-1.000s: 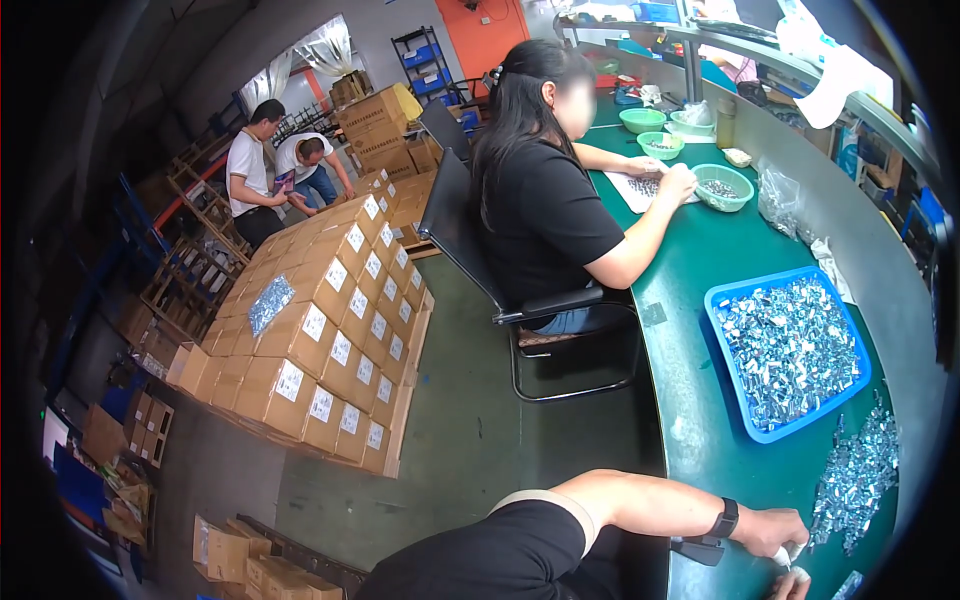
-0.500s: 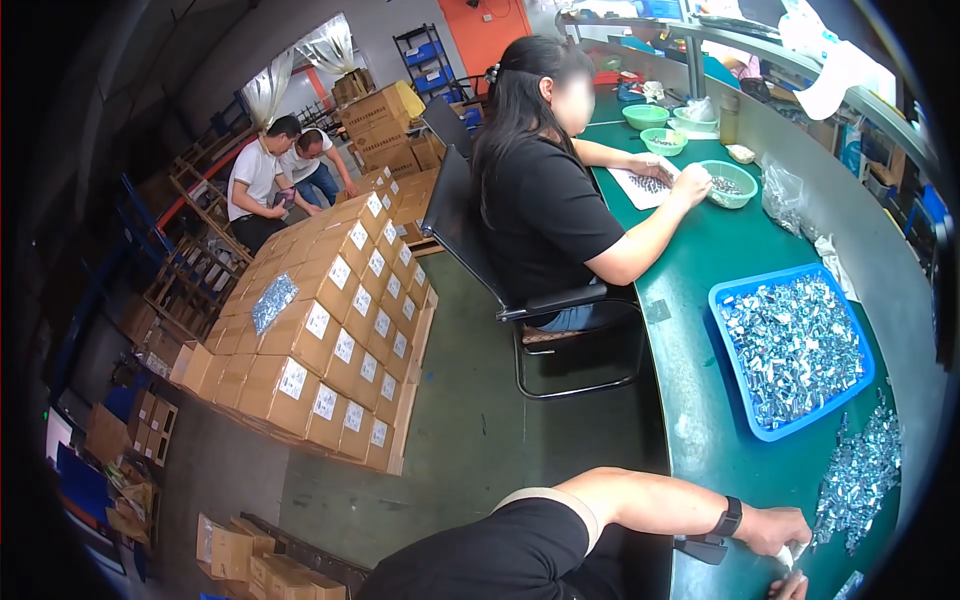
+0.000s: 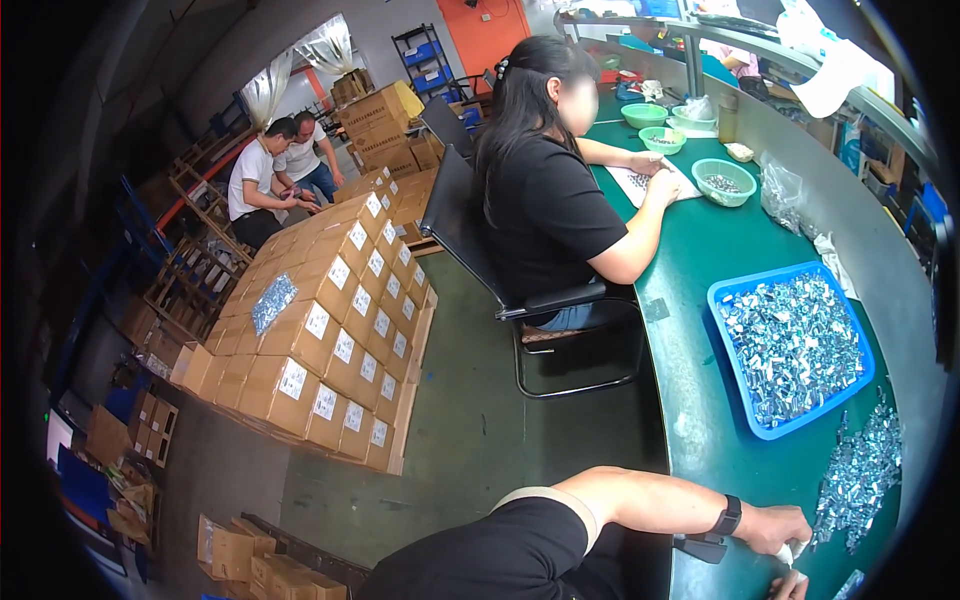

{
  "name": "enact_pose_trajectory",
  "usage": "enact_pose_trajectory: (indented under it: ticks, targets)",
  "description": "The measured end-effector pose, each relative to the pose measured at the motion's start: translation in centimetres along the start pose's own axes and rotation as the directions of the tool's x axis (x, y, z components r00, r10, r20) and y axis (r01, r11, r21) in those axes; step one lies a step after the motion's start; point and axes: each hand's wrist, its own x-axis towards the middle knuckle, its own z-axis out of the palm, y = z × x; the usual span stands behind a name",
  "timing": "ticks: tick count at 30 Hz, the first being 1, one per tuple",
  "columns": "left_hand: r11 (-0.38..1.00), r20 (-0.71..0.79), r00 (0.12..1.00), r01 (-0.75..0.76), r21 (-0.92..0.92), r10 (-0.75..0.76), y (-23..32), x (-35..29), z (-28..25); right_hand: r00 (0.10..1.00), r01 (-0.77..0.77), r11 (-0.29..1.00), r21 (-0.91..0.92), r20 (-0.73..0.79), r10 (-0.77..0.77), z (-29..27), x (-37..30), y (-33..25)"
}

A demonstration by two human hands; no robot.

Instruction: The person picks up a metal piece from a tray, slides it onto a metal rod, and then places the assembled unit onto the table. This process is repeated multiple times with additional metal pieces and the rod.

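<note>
My left hand, with a black band on the wrist, rests low over the green bench top. Its fingers are bent and pinched together, with something white at the fingertips, perhaps a finger covering. Just below it, at the picture's lower edge, part of my right hand shows, its fingertips close to those of the left. Whatever small thing is between them I cannot make out. Beside the left hand spreads a loose heap of small shiny metal pieces. Farther along stands a blue tray filled with similar pieces.
A co-worker sits farther along the bench, hands over a white sheet, near a green bowl of small parts. A metal ledge borders the bench. Stacked cartons stand behind, with two people beyond.
My hands stay in nearly the same place. The co-worker's near hand has drawn back from the green bowl to the white sheet. Two people in the background shifted their arms and posture.
</note>
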Motion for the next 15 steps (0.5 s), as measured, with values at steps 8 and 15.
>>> enact_pose_trajectory:
  ticks: [8, 15]
  targets:
    - [0.999, -0.008, 1.000, -0.008, 0.047, 0.008, -0.4, 0.1, 0.2, 0.998, 0.046, 0.999, 0.008, -0.035, -0.046, 0.5, -0.2, -1.3]
    - [0.998, -0.010, 1.000, -0.001, 0.064, 0.001, -0.6, 0.1, 0.2, 0.977, 0.197, 0.980, -0.036, -0.074, -0.199, 0.5, 0.1, 0.0]
